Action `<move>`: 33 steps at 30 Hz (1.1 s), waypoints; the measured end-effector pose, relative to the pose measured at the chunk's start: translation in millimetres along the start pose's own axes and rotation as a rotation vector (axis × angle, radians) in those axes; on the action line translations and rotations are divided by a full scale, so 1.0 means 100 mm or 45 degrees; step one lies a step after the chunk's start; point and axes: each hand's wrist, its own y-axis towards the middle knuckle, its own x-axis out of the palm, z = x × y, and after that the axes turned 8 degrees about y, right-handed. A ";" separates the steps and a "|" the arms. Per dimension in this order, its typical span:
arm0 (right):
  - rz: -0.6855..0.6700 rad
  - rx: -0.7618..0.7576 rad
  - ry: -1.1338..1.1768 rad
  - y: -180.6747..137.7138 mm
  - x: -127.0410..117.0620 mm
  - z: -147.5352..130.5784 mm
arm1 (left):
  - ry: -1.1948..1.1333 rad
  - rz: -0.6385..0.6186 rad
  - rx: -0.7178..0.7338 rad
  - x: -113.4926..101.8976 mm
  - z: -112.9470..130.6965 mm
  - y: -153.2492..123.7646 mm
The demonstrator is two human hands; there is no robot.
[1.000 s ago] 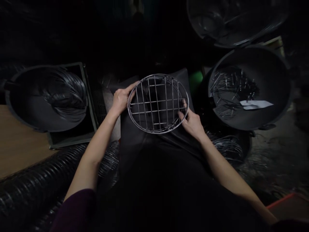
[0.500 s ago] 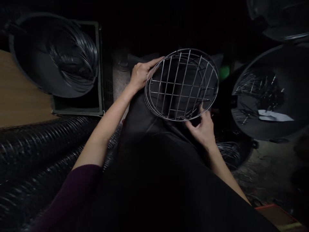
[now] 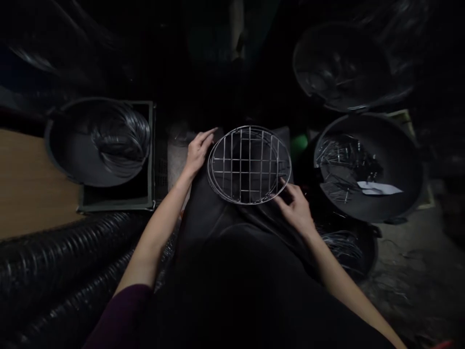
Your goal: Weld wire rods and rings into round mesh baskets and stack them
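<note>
A round chrome wire rack (image 3: 249,165) with a grid of crossed bars rests on the dark cloth over my lap (image 3: 225,252). My right hand (image 3: 296,211) is at its lower right rim, with the fingertips on the wire and the thumb below it. My left hand (image 3: 198,154) lies beside the rack's left rim, fingers extended and spread a little, holding nothing that I can see. Part of the rack's lower edge looks doubled, as if a second wire ring lies under it.
On the left, a black basin of coiled wire (image 3: 98,143) sits in a green-edged crate, beside a wooden tabletop (image 3: 32,184). On the right, a basin holds short wire pieces and white paper (image 3: 368,167). Another basin (image 3: 341,65) is behind it. Ribbed black coils (image 3: 54,271) lie at lower left.
The rack has gone from tilted up and to the right to lying flatter and more central. My left hand has come off the rim. The view has swung back toward the centre.
</note>
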 end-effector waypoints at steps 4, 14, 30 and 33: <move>0.132 0.044 0.295 0.20 -0.18 -0.20 | -0.108 -0.248 -0.063 -0.11 0.14 0.01; 0.125 0.384 1.091 0.28 -0.03 -0.38 | 0.125 -0.372 -0.031 -0.20 0.39 0.11; 0.206 0.412 0.836 0.33 -0.07 -0.53 | 0.038 -0.301 -0.108 -0.15 0.36 0.14; 0.197 0.370 0.752 0.34 -0.08 -0.53 | -0.002 -0.245 -0.154 -0.11 0.34 0.15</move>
